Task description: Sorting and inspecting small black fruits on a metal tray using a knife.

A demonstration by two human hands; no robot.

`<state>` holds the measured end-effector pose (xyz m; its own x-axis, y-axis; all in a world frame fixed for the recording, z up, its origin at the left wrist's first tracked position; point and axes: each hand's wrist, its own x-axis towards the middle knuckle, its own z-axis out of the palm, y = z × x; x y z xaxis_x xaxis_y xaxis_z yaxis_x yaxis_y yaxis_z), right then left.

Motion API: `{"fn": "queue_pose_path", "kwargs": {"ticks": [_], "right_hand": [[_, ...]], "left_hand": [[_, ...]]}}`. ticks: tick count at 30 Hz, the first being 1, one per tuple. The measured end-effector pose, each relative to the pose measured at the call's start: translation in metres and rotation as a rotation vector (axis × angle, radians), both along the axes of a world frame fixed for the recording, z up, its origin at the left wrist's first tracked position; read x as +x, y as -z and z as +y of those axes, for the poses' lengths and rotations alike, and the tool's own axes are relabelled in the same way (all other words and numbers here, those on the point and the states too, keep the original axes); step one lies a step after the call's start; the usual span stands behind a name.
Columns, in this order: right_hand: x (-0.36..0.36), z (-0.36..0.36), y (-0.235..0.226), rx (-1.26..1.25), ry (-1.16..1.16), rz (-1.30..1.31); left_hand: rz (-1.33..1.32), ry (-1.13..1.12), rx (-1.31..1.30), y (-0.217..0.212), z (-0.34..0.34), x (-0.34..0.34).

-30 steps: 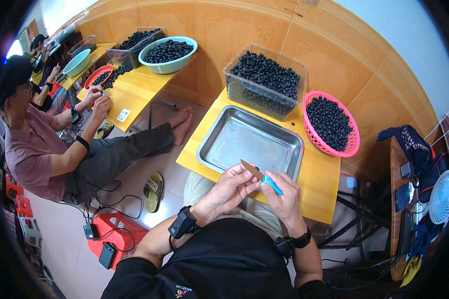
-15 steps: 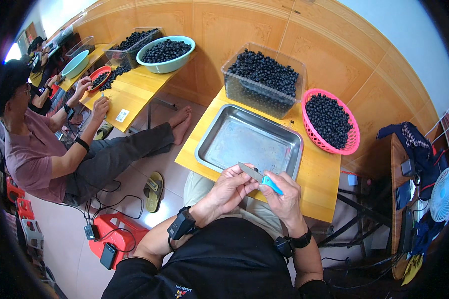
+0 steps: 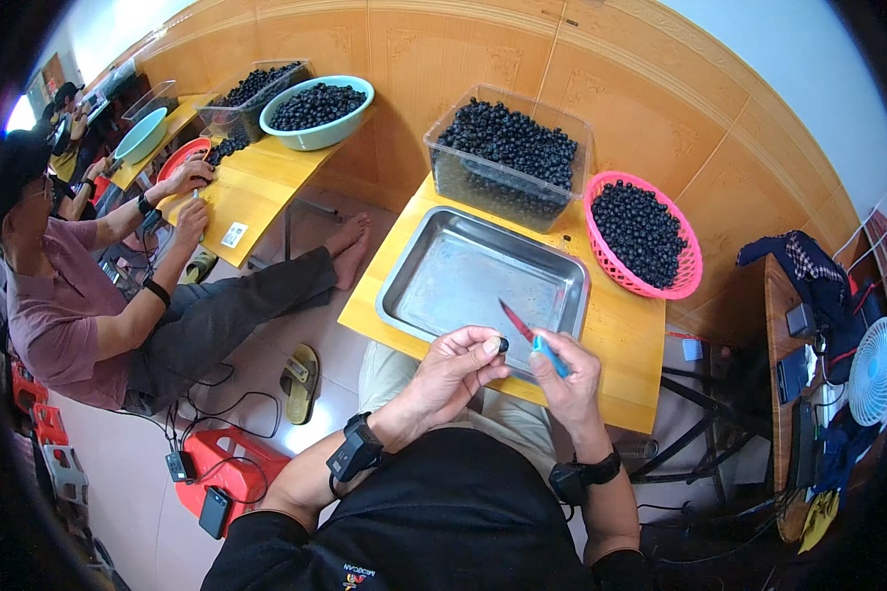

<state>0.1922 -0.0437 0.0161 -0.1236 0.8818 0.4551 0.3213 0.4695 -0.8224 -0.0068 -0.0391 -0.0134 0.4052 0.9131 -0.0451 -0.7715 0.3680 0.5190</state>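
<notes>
Knife (image 3: 537, 345), blue-handled, is clasped in right hand (image 3: 570, 379), right of dark fruit (image 3: 504, 346) pinched by left hand (image 3: 453, 369), which could be nicked were the knife deflected by rounded skin.

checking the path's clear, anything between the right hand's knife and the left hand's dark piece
Nothing visible: only a gap separates the knife, in the right hand, from the dark round piece pinched in the left hand.

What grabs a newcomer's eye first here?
Likely the pink plastic basket of small round black pieces, at the right of the yellow wooden table. Then the blue-handled knife in the right hand and the black piece pinched in the left hand, near the rectangular metal tray.
</notes>
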Motion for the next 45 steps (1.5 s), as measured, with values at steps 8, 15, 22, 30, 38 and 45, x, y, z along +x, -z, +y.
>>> {"fn": "queue_pose_path", "kwargs": {"ticks": [8, 15, 22, 30, 38, 45], "right_hand": [[-0.016, -0.004, -0.006, 0.065, -0.109, -0.09], [0.011, 0.005, -0.005, 0.096, 0.152, -0.164], [0.097, 0.103, -0.035, 0.206, 0.6, -0.283], [0.114, 0.065, 0.013, -0.009, 0.589, -0.246], [0.129, 0.014, 0.062, -0.22, 0.608, -0.463], [0.133, 0.005, 0.069, -0.059, 0.634, -0.697]], "left_hand": [[0.062, 0.051, 0.013, 0.002, -0.005, 0.004], [0.177, 0.11, -0.02, 0.006, 0.002, 0.01], [0.425, 0.136, 0.11, 0.023, 0.003, 0.014], [0.569, 0.146, 0.249, 0.035, 0.008, 0.009], [0.628, 0.14, 0.328, 0.039, 0.006, 0.011], [0.661, 0.129, 0.397, 0.04, 0.003, 0.008]]}}
